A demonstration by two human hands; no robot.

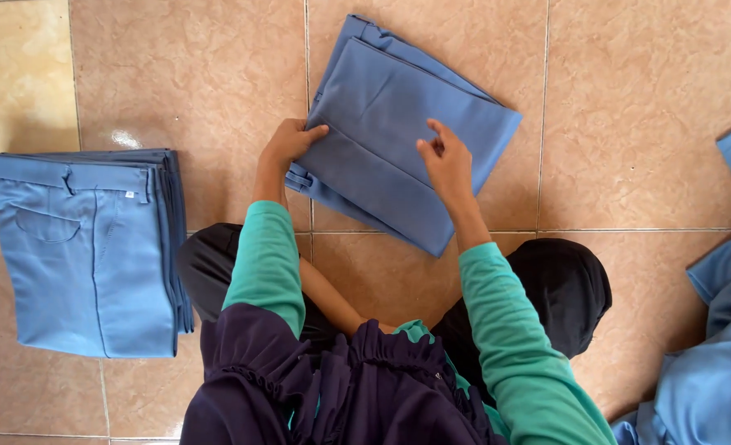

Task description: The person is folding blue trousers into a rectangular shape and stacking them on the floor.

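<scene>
A folded pair of blue trousers (398,115) lies on the tiled floor in front of me, turned at an angle. My left hand (289,142) grips its left edge, thumb on top of the cloth. My right hand (446,161) rests on the top fold near the middle, fingers partly curled and pressing the fabric. Both arms wear green sleeves. I sit on the floor with my knees in dark cloth below the trousers.
A neat stack of folded blue trousers (93,247) lies on the floor to my left. A loose heap of blue garments (720,346) sits at the right edge. Tan floor tiles (629,99) surround everything.
</scene>
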